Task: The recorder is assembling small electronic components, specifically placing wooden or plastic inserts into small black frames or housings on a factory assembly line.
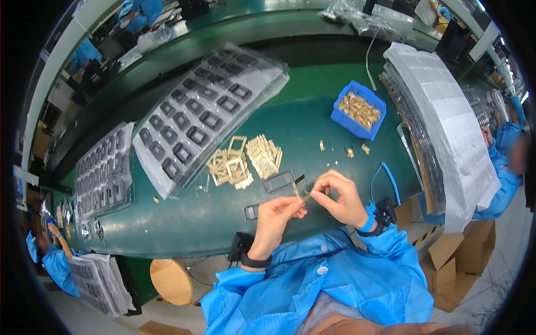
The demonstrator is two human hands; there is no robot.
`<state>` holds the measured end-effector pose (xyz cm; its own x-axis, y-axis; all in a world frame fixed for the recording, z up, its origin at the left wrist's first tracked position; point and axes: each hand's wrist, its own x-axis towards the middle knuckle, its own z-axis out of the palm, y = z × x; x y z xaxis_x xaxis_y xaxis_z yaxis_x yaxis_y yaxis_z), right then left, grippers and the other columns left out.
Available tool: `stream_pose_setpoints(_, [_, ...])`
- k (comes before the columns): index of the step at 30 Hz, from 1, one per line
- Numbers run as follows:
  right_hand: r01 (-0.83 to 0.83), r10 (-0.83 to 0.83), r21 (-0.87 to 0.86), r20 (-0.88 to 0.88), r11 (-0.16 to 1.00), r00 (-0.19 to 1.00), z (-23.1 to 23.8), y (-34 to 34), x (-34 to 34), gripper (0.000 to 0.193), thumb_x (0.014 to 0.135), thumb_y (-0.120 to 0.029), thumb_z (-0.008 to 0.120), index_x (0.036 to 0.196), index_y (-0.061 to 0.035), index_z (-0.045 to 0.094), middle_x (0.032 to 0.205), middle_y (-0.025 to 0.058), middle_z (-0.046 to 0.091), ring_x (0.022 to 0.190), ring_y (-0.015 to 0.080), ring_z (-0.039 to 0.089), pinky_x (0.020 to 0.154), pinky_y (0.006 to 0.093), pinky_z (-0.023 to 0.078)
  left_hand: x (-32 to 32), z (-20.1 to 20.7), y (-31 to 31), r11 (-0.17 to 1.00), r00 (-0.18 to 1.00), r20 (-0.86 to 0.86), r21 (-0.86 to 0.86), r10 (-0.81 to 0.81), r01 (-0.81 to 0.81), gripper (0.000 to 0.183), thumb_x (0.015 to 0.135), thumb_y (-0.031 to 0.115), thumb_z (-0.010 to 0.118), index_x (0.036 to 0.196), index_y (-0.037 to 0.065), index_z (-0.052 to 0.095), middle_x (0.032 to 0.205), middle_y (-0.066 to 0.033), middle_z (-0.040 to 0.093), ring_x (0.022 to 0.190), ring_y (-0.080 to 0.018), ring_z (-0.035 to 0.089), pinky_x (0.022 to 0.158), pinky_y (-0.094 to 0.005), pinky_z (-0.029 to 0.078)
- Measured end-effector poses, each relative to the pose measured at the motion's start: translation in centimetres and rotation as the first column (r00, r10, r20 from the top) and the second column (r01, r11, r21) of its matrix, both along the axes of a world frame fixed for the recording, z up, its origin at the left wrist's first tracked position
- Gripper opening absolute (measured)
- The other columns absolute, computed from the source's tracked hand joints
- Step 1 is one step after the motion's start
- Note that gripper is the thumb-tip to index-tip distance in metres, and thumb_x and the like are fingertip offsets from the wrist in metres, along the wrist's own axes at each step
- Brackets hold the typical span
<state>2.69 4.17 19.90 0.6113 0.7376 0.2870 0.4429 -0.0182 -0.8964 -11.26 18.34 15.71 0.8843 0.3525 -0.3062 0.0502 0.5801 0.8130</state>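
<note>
My left hand is closed, its thumb and fingertips pinching a thin tan frame-like piece. Close beside it my right hand is pinched too, its fingertips meeting the near end of that piece; what exactly they grip is too small to tell. Just beyond the fingers lies a dark grey rectangular housing, with a small black strip at its right. Another small dark frame rests left of my left hand. Farther off are a loose heap of tan frames and a neater stack of them.
Clear plastic trays of black frames cover the table's left, with a smaller tray beyond. A blue bin holds tan scraps. Layered trays under white sheeting stand right. A blue coiled cord lies nearby. Co-workers sit at both sides.
</note>
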Motion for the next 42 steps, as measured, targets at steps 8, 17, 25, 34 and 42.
stream_pose_setpoints(8, [0.574, -0.437, 0.102, 0.758, 0.812, 0.484, 2.0, -1.6, 14.6, 0.008, 0.085, -0.002, 0.069, 0.092, -0.0005, 0.067, 0.096, 0.0160, 0.067, 0.093, 0.0360, 0.065, 0.083, 0.0422, 0.052, -0.8, 0.3, 1.0, 0.999, 0.999, 0.035, -0.031, 0.042, -0.041, 0.015, 0.096, 0.004, 0.067, 0.105, -0.006, 0.071, 0.096, -0.0163, 0.073, 0.082, -0.0209, 0.071, 0.076, -0.0303, 0.059])
stream_pose_setpoints(17, [-0.076, 0.072, -0.009, -0.215, 0.997, 0.974, 0.1, -0.1, 4.5, 0.046, 0.086, 0.005, 0.069, 0.129, -0.0015, 0.055, 0.104, 0.0096, 0.068, 0.100, 0.0166, 0.064, 0.086, 0.0315, 0.052, -0.9, 0.0, 0.9, 0.994, 0.997, 0.068, -0.098, -0.042, 0.048, 0.024, 0.098, 0.012, 0.067, 0.113, -0.006, 0.068, 0.102, -0.0141, 0.072, 0.088, -0.0179, 0.070, 0.080, -0.0282, 0.058])
stream_pose_setpoints(25, [-0.345, 0.317, 0.101, -0.680, 0.933, 0.661, -0.6, 0.4, 0.7, 0.065, 0.087, 0.008, 0.070, 0.143, 0.0009, 0.037, 0.106, 0.0133, 0.066, 0.098, 0.0168, 0.067, 0.085, 0.0279, 0.056, -0.9, -0.2, 1.1, 0.982, 0.987, 0.150, -0.170, -0.052, 0.078, 0.023, 0.099, 0.014, 0.066, 0.113, -0.003, 0.069, 0.099, -0.0094, 0.071, 0.088, -0.0148, 0.068, 0.082, -0.0263, 0.056])
stream_pose_setpoints(34, [-0.242, 0.292, 0.180, -0.747, 0.954, 0.598, -0.8, 0.9, 0.2, 0.051, 0.089, 0.004, 0.070, 0.134, 0.0032, 0.045, 0.096, 0.0124, 0.067, 0.087, 0.0185, 0.070, 0.078, 0.0289, 0.058, -0.7, -0.4, 1.1, 0.988, 0.981, 0.155, -0.088, -0.113, 0.128, 0.021, 0.097, 0.015, 0.068, 0.111, -0.001, 0.070, 0.098, -0.0061, 0.071, 0.086, -0.0121, 0.067, 0.079, -0.0235, 0.054])
stream_pose_setpoints(42, [-0.223, 0.294, 0.197, -0.734, 0.955, 0.611, -1.8, 0.5, -0.2, 0.048, 0.089, 0.003, 0.070, 0.130, 0.0023, 0.045, 0.096, 0.0137, 0.067, 0.081, 0.0177, 0.068, 0.073, 0.0295, 0.058, -1.2, -0.4, 0.1, 0.989, 0.992, 0.119, -0.136, -0.034, 0.050, 0.021, 0.097, 0.016, 0.069, 0.111, 0.000, 0.070, 0.096, -0.0048, 0.070, 0.086, -0.0112, 0.066, 0.077, -0.0228, 0.054])
